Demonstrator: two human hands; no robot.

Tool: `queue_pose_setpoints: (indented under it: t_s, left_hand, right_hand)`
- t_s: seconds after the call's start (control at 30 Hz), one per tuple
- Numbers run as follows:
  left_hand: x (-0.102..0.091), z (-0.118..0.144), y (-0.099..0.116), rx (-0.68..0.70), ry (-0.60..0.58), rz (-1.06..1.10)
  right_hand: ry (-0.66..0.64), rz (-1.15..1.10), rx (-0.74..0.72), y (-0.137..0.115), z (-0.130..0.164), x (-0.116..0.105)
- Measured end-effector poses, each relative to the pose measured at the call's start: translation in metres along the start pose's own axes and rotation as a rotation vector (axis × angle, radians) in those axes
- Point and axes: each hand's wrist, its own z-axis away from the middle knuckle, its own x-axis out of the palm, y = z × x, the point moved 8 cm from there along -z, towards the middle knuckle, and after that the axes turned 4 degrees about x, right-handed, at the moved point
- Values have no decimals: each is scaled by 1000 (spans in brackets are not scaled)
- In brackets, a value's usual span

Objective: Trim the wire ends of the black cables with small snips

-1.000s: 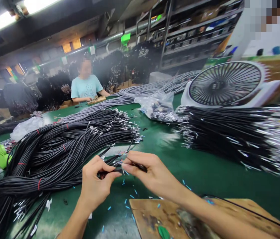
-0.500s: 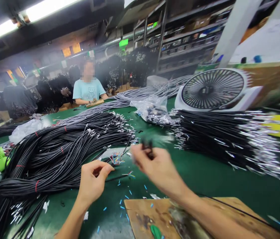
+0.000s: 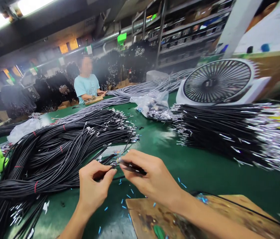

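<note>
My left hand (image 3: 93, 184) pinches a black cable (image 3: 113, 167) between thumb and forefinger, close to its stripped end. Thin coloured wires (image 3: 115, 161) fan out just past the fingertips. My right hand (image 3: 152, 176) is closed round dark tweezers (image 3: 135, 168), whose tips meet the wires in front of my left thumb. The fingers partly hide the tips, so I cannot tell whether they grip a wire. Beside my left hand lies a large pile of black cables (image 3: 62, 149), tied with red bands.
A second bundle of black cables (image 3: 211, 129) lies right, before a white fan (image 3: 219, 83). A plastic bag of small parts (image 3: 154, 106) sits mid-table. A stained wooden board (image 3: 140, 212) is at the front, with blue scraps around. Across the table sits a person (image 3: 87, 84).
My right hand has moved left and down, bringing the tweezers to the wires at my left fingertips. My left hand keeps its pinch. The co-worker's arms have shifted.
</note>
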Motion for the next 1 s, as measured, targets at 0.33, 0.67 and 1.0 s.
queue_pose_setpoints:
  t_s: [0.33, 0.67, 1.0]
  left_hand:
    - [4, 2, 0, -31, -39, 15]
    - [3, 1, 3, 74, -79, 47]
    - [4, 5, 3, 117, -73, 44]
  right_hand:
    - [-20, -13, -52, -2, 2, 2]
    - [-91, -332, 323, 24, -3, 8]
    - [-118, -297, 176, 14, -2, 9]
